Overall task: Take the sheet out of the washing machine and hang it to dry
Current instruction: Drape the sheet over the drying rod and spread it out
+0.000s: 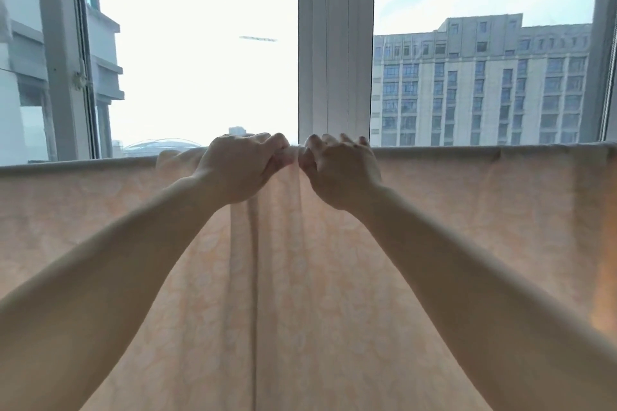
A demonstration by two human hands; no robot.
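A pale peach sheet [467,217] with a faint flower pattern hangs over a horizontal line in front of the window and spreads across the whole width of the view. Its top fold runs from left to right at about hand height. My left hand [238,167] and my right hand [340,170] are raised side by side at the middle of that top edge. Each hand pinches a bunched bit of the sheet between thumb and curled fingers. Vertical creases fall from the spot where the hands meet. The line under the fold is hidden by the cloth.
A white window post [335,43] stands right behind the hands, with glass panes on both sides. Tall buildings [480,87] show outside through the right pane. A grey window frame [60,53] rises at the left.
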